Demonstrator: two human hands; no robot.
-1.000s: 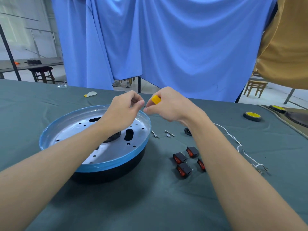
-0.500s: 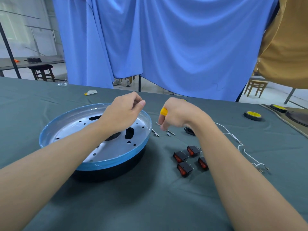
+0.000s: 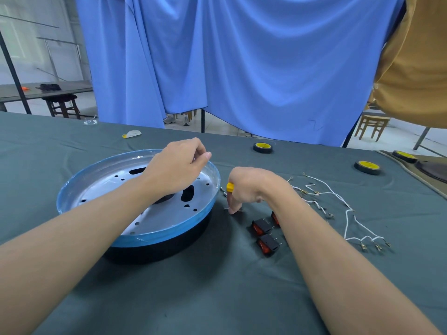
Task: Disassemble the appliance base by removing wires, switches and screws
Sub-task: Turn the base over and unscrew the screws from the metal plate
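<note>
While the right hand (image 3: 251, 187) grips a small yellow-handled screwdriver (image 3: 229, 187), its fingertips (image 3: 232, 209) touch the grey-green cloth (image 3: 217, 286). To its left, the left hand (image 3: 176, 168) hovers with curled fingers over the round silver, blue-rimmed appliance base (image 3: 167, 234); whether it holds anything is unclear. Black-and-red rocker switches (image 3: 267, 244) lie by the right wrist.

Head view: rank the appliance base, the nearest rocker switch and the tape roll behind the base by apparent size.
1. appliance base, by far the largest.
2-3. nearest rocker switch and tape roll look alike; the roll lies farther away, so no ranking.
</note>
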